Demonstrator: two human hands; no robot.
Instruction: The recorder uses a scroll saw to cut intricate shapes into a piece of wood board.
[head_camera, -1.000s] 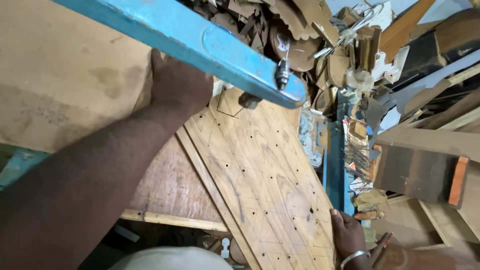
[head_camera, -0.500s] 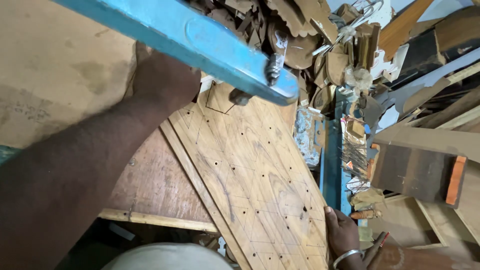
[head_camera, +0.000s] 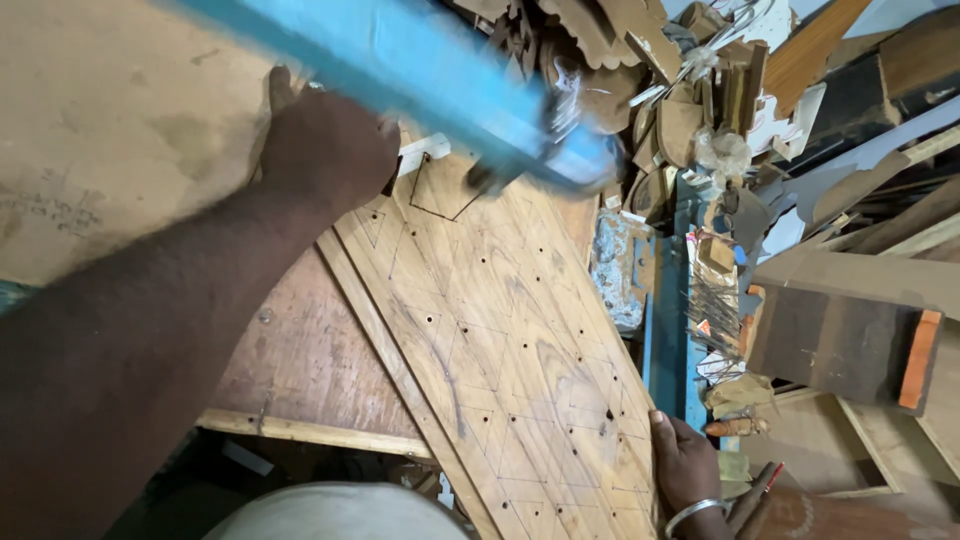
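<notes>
The left hand (head_camera: 325, 150) lies flat and spread on the far end of the wooden board (head_camera: 510, 350), with its fingers partly hidden under the blue arm (head_camera: 420, 70) of the saw machine. The right hand (head_camera: 690, 470) presses on the near right edge of the board; it seems open, with the thumb on top, but I cannot tell if the fingers curl under the edge. A metal bangle (head_camera: 690, 515) sits on its wrist. The board lies diagonally on the brown table (head_camera: 300, 360) and carries a pencil grid of triangles and many small drilled holes.

The blue arm crosses above the board and blocks the view of the blade area. On the right stand a blue frame post (head_camera: 665, 330), a heap of carved wood offcuts (head_camera: 690, 110) and a dark block with an orange end (head_camera: 850, 345).

Compared with half a second ago, the left hand has shifted a little toward the left, and the blue arm is now blurred.
</notes>
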